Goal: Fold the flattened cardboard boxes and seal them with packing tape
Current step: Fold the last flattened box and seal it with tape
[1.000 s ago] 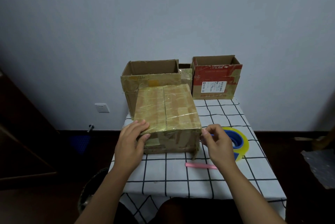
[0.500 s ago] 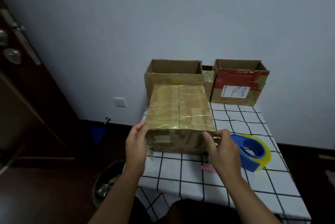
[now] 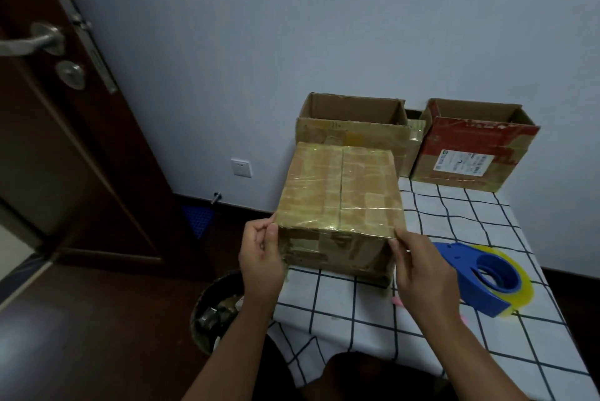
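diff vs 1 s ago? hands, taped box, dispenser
Right hand left the tape dispenser side and came to the taped box, now at its near right corner. Left hand slid from the top edge to the near left corner. View swung left. Box, dispenser and open boxes stayed put.

The room is bounded at the rear by a plain pale blue-grey wall (image 3: 324, 27), lit dimly and evenly. A white wall socket (image 3: 241, 167) is mounted low on this wall, above a dark skirting board (image 3: 240, 202). A dark wooden door (image 3: 65, 141) is positioned at the left, fitted with a metal lever handle (image 3: 31, 40) and a round lock (image 3: 70, 73) beneath it. A metal door stop (image 3: 216, 197) is fixed near the skirting. The floor (image 3: 97, 335) is finished in a dark, slightly reflective surface. The tabletop (image 3: 454, 215) is covered by a white cloth with a black grid.
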A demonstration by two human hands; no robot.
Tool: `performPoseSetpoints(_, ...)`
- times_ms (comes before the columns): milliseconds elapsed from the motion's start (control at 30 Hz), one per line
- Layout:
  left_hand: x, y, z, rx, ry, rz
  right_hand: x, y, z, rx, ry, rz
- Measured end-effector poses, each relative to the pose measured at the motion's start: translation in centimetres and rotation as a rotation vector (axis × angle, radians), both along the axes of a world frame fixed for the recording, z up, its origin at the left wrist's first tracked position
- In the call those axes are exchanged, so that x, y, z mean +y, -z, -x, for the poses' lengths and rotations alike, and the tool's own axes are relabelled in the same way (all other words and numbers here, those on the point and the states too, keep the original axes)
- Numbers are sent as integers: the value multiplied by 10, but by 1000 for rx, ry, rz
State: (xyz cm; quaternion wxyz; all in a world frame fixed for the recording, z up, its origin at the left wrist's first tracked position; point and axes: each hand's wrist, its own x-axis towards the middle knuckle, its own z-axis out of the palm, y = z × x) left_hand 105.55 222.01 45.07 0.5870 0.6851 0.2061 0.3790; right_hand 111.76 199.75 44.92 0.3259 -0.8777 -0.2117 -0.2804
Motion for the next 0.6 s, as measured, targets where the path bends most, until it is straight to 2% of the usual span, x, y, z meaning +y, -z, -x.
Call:
performPoseSetpoints(200, -14, 9, -3, 13, -135, -159, 2, 3, -1, -23, 8, -11)
performPoseSetpoints(400, -12, 12, -5, -15, -189, -108, 3, 2, -1, -32, 7, -7)
performPoseSetpoints(467, -5, 9, -4, -16, -128, -39, 0, 1, -3, -17, 10, 8)
performPoseSetpoints(600, 25, -1, -6, 50, 121, 136, -6, -5, -8, 5, -7, 27)
